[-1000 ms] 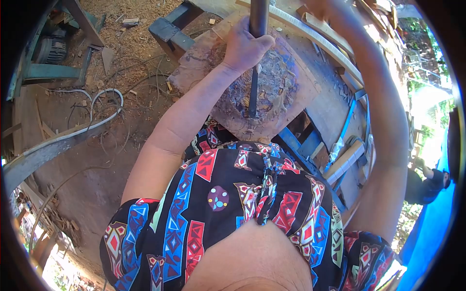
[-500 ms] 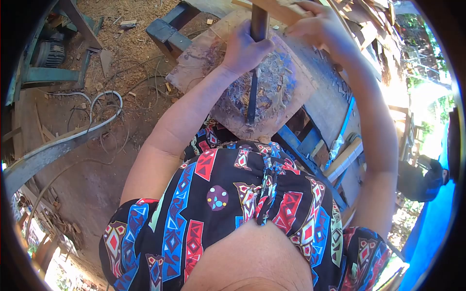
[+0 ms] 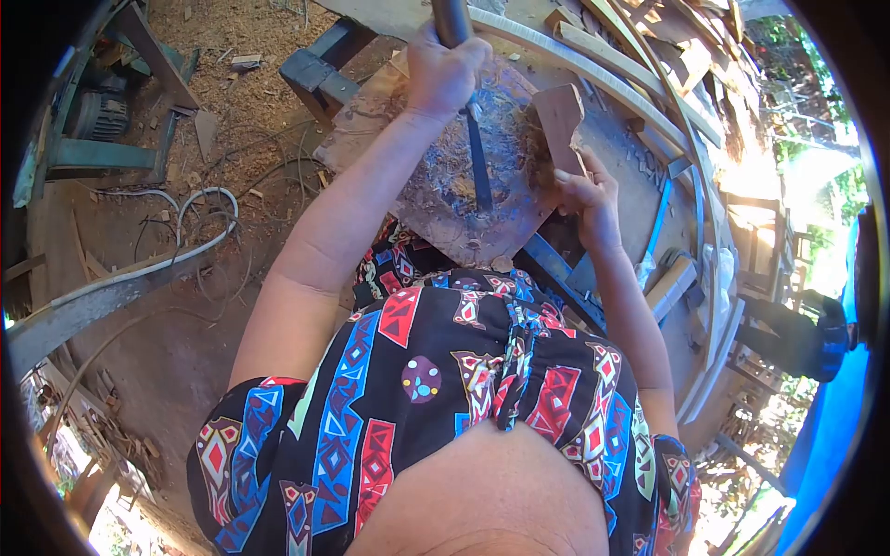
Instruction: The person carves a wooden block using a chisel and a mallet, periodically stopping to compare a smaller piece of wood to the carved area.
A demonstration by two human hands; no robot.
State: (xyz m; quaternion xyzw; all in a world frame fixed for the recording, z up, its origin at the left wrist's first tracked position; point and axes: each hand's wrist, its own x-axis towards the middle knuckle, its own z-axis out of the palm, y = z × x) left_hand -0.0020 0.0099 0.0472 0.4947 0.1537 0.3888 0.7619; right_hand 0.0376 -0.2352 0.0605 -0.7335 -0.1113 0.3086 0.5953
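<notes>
**Operator:** State the condition of each hand.

**Supervisor:** The left hand [image 3: 445, 76] is closed in a full fist around the dark round steel bar [image 3: 477, 167]. The bar stands nearly upright. Its narrow lower end appears to rest on the scarred, blue-stained wooden slab [image 3: 417, 195]. The right hand [image 3: 582, 196] is closed on the lower end of the reddish-brown wooden block [image 3: 561, 116]. The block stands tilted at the slab's right edge, near the bar's shaft.

**Operator:** What is the main hazard?

**Supervisor:** Probably the closeness of hand and tool. The right hand holds the block close to the bar. If the bar glances off the grain, its tip could run into those fingers.

**Operator:** Any secondary hazards?

**Supervisor:** Three are likely.
1. The block is gripped at one end only and leans, so a blow off its centre could twist it out of the grip or kick it off the slab.
2. The slab carries loose chips and fibres, which could let the tip skid.
3. The slab's near corner points toward the person's body, so a bar deflected that way would travel toward the legs.

**Operator:** And the surroundings?

**Supervisor:** Pale curved wooden strips [image 3: 593, 69] lie across the grey plank bench [image 3: 623, 139] beyond the slab, where they could snag the bar or the block. On the dirt floor [image 3: 250, 102], to the left, the looped white cable [image 3: 199, 199] could catch a foot.
</notes>
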